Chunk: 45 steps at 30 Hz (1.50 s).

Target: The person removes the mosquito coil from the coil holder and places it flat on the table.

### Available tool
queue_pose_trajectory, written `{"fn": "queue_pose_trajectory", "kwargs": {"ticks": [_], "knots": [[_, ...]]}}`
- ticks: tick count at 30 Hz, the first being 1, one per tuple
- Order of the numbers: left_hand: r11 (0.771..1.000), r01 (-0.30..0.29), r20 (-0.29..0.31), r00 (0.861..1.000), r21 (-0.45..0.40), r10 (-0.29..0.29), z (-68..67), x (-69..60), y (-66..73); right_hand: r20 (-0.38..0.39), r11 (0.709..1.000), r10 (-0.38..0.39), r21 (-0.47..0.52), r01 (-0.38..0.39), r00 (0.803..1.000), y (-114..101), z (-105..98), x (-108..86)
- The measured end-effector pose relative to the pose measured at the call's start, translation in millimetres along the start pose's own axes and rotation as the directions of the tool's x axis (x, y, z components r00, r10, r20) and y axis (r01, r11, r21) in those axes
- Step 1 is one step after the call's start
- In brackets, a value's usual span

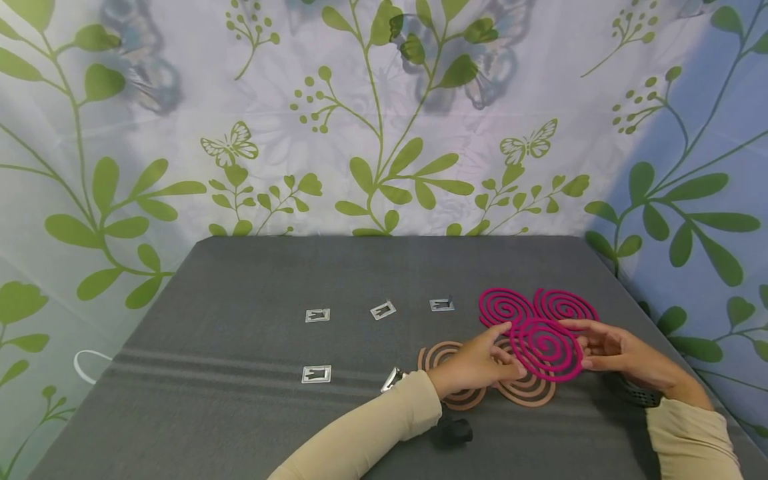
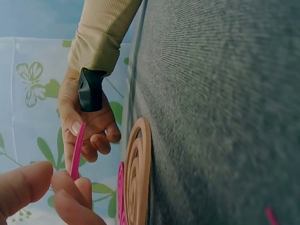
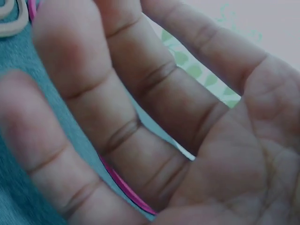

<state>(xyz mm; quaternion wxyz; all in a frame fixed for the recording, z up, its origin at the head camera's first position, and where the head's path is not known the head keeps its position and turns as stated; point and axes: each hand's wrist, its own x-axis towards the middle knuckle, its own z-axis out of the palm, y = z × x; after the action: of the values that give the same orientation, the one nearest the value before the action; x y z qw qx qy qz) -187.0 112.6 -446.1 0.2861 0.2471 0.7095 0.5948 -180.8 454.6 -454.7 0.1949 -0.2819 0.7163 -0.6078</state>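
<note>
A pink spiral mosquito coil is held up between both hands, above the table, and shows edge-on in the left wrist view. My left hand grips its left edge with thumb and fingers. The right hand pinches the opposite edge between thumb and index finger, its other fingers loosely curled. Below the left hand lie several tan mosquito coils, partly covered by that hand. Two more pink coils rest flat just behind the held one. In the right wrist view, fingers hide most of the coil.
Several small metal coil stands lie spread over the left and middle of the grey table. One stand sits beside the left cuff. A patterned curtain hangs behind, and a white loop shows at the left table edge.
</note>
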Motion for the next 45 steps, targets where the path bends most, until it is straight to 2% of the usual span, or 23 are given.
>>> {"fn": "queue_pose_trajectory", "kwargs": {"ticks": [10,15,22,26,34,39,45], "knots": [[0.998,0.03,0.04,0.999,-0.051,-0.028,12.8,9.1,1.0,-0.047,0.999,0.016,-0.047,-0.018,0.999,3.8,-9.6,-18.2],[0.999,0.045,0.024,0.999,0.002,-0.045,19.1,15.7,2.3,-0.061,0.998,0.033,-0.048,-0.036,0.998,5.1,-14.0,-26.2],[0.998,0.058,0.021,0.998,-0.003,-0.057,28.6,29.1,3.6,-0.094,0.994,0.042,-0.093,-0.051,0.995,4.4,-18.0,-37.2],[0.997,0.072,0.016,0.997,0.005,-0.072,33.6,34.4,3.6,-0.098,0.995,0.062,-0.066,-0.069,0.993,3.9,-20.7,-42.6],[0.992,0.118,-0.001,0.993,-0.04,-0.118,42.0,40.9,3.2,-0.082,0.995,0.089,-0.025,-0.092,0.993,4.4,-26.3,-50.5],[0.987,0.139,0.034,0.99,-0.083,-0.136,44.8,43.6,2.9,-0.049,0.988,0.151,0.025,-0.15,0.987,5.8,-30.5,-56.3],[0.977,0.177,0.08,0.982,-0.122,-0.168,47.8,44.9,4.5,-0.025,0.987,0.158,0.027,-0.157,0.987,7.8,-33.1,-62.5]]}}
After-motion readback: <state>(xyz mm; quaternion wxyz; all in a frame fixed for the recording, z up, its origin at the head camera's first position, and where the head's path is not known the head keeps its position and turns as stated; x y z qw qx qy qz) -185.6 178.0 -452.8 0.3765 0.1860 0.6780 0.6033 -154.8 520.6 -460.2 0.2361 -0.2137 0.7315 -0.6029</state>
